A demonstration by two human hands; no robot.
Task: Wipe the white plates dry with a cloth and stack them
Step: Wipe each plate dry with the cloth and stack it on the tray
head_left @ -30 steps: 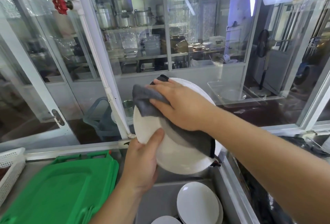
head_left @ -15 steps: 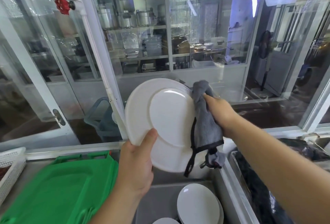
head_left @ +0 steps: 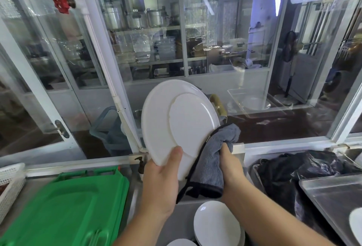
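Green trays (head_left: pixel 64 212) lie far left on desk. White plate (head_left: pixel 176 120) is held tilted, underside up, by left hand (head_left: pixel 159 185), grip closed on lower rim; grey cloth (head_left: pixel 212 159) is bunched in right hand (head_left: pixel 232 167), pressed at rim, prob. to dry edge. Stacked plates (head_left: pixel 217 224) wait below.

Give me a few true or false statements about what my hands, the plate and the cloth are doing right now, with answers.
1. The left hand grips the round white plate by its lower rim. True.
2. The right hand holds a red cloth. False: it holds a grey fleecy cloth.
3. The cloth touches the plate's lower right edge. True.
4. The green plastic lid lies right of the plate. False: it lies lower left.
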